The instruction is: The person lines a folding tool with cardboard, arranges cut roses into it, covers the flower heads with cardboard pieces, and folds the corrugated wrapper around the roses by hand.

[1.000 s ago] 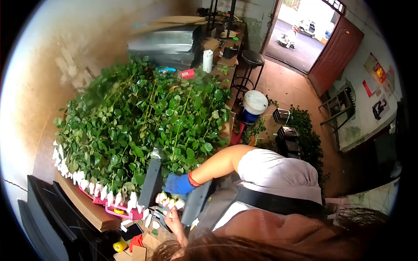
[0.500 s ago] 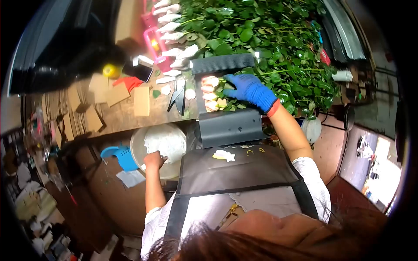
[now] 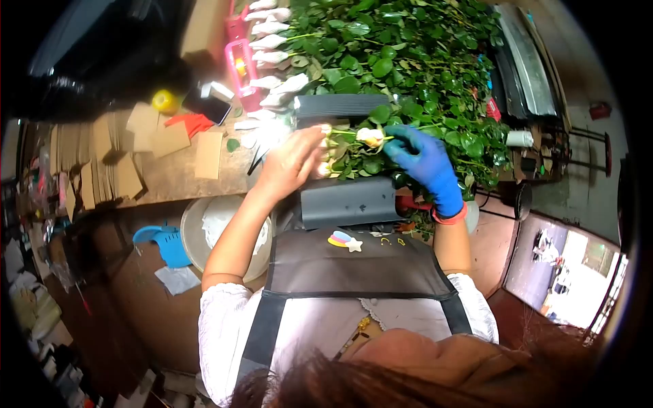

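My bare left hand (image 3: 291,163) rests against the left ends of a row of pale rose heads (image 3: 324,168), fingers stretched out. My right hand (image 3: 425,160), in a blue glove, pinches the stem of a single cream rose (image 3: 371,138) just behind its head. That rose lies above the other stems and leaves, its bloom pointing left toward my left hand. The row sits in a dark trough between a ribbed grey block (image 3: 343,105) and a dark curved sheet (image 3: 348,204). Glare blurs the scissors beside my left hand.
Leafy rose stems (image 3: 408,61) pile up at the back right. White-wrapped rose heads (image 3: 269,42) line up beside a pink tape dispenser (image 3: 239,64). Cardboard pieces (image 3: 208,155), a phone (image 3: 209,107) and yellow tape (image 3: 164,102) lie left. Below stands a white bucket (image 3: 194,234).
My left hand has risen from the bucket to the rose heads. My gloved right hand has moved right and down off the row and now holds one rose.
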`<action>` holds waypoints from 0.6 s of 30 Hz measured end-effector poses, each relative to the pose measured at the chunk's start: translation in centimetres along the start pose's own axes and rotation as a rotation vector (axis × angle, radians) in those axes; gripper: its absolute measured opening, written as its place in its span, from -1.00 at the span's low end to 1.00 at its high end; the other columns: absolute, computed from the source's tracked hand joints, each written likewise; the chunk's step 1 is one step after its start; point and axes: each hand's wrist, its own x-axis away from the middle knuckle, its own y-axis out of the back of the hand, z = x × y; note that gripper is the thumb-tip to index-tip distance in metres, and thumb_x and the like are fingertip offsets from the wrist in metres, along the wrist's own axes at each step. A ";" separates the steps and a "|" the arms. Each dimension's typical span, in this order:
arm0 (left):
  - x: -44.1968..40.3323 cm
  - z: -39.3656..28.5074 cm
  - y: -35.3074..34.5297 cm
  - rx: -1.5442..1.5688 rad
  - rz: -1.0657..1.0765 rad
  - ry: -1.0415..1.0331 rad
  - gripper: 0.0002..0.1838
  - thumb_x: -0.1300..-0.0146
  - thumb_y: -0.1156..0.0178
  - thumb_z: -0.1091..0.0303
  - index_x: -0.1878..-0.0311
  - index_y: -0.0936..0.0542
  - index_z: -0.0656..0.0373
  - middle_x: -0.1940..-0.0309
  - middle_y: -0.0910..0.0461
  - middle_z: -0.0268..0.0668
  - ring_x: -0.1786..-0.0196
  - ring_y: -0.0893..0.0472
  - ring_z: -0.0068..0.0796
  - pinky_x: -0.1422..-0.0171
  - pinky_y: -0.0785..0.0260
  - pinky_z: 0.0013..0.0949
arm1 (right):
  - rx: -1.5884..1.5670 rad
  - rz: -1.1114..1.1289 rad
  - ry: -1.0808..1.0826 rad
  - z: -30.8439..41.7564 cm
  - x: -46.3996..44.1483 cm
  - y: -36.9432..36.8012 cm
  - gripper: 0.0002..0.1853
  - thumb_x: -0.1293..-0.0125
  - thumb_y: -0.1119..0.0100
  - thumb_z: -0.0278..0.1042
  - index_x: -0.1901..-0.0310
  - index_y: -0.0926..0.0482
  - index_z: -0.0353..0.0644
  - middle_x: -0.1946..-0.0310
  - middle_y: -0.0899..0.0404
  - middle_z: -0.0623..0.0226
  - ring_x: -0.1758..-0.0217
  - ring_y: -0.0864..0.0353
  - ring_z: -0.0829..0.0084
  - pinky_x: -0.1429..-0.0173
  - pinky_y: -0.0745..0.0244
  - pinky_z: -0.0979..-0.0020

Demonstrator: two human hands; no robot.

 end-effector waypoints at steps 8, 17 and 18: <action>-1.0 3.6 -5.0 -0.250 0.241 -0.031 -0.57 -0.19 -0.25 0.44 -0.16 -0.52 0.20 -0.24 -0.46 -0.07 -0.29 -0.44 0.02 -0.31 -0.35 -0.04 | 0.126 -0.680 0.172 -0.5 6.1 3.8 -0.67 -0.35 -0.22 -0.47 -0.13 -0.63 -0.30 -0.09 -0.68 0.16 -0.12 -0.65 0.39 -0.23 -0.51 0.35; -0.3 3.1 -5.7 -0.279 0.254 -0.005 -0.57 -0.02 -0.28 0.55 -0.03 -0.51 0.29 -0.19 -0.39 0.07 -0.26 -0.39 0.11 -0.33 -0.29 0.03 | 0.957 -0.995 0.161 2.5 17.6 12.9 -0.70 -0.31 -0.19 -0.50 -0.06 -0.64 -0.30 0.12 -0.70 0.20 0.03 -0.67 0.22 -0.39 -0.41 0.04; -0.1 3.1 -5.6 -0.266 0.265 -0.003 -0.55 -0.04 -0.28 0.56 -0.06 -0.48 0.30 -0.16 -0.37 0.08 -0.23 -0.41 0.13 -0.29 -0.34 0.02 | 0.959 -0.928 -0.033 2.7 17.6 12.6 -0.72 -0.30 -0.18 -0.47 -0.02 -0.67 -0.27 0.20 -0.69 0.16 0.07 -0.65 0.13 -0.46 -0.32 -0.02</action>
